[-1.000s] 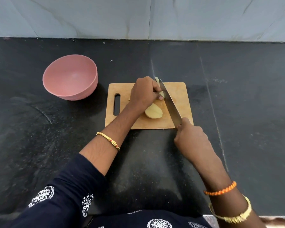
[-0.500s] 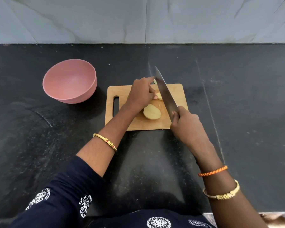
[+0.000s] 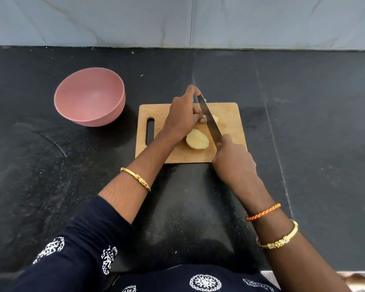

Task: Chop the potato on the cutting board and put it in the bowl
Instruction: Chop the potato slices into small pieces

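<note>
My right hand grips the knife; my left hand pinches a potato piece beside the blade, with a potato half between both hands.

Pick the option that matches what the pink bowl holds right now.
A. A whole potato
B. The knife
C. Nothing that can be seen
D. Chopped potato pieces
C: the pink bowl shows only its bare inside, while the potato half lies on the cutting board and the right hand holds the knife over the piece that the left hand steadies.
</note>
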`<state>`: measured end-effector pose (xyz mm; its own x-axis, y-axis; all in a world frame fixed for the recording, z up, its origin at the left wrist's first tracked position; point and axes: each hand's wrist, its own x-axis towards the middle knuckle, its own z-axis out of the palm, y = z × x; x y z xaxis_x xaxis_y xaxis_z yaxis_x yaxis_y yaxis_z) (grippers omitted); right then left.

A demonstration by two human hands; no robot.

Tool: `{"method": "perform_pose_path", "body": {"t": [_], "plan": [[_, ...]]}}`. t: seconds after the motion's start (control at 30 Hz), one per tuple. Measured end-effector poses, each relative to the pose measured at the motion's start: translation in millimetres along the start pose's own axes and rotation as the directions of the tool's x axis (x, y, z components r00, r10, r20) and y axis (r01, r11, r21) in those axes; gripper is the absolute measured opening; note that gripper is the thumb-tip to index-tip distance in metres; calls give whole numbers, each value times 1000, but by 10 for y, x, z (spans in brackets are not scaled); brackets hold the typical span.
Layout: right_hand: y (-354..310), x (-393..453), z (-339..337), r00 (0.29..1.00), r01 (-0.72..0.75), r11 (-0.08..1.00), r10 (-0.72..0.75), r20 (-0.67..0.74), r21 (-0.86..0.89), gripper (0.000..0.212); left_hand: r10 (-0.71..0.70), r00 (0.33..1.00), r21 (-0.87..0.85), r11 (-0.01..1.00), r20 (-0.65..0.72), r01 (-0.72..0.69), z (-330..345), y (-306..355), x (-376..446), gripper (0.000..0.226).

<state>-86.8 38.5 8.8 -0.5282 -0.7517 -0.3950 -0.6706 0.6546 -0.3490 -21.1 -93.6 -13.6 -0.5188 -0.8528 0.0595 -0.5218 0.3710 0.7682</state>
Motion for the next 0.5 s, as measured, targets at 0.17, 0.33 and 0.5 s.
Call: {"method": "perform_pose_path", "body": {"t": [0.17,0.33,0.5], "plan": [[70,-142,-56,999,-5,999,6,37,-35,8,-17,999,20,1000,-28,18,30,-10,2,44],[365,-410,32,1000,14,986,-12,-14,164,20,-35,999,56,998,13,34,11,-1,8,33],[490,-401,17,975,71,913,22,-221,403,34,56,997,158,985,50,-64,-71,44,120,20]]}}
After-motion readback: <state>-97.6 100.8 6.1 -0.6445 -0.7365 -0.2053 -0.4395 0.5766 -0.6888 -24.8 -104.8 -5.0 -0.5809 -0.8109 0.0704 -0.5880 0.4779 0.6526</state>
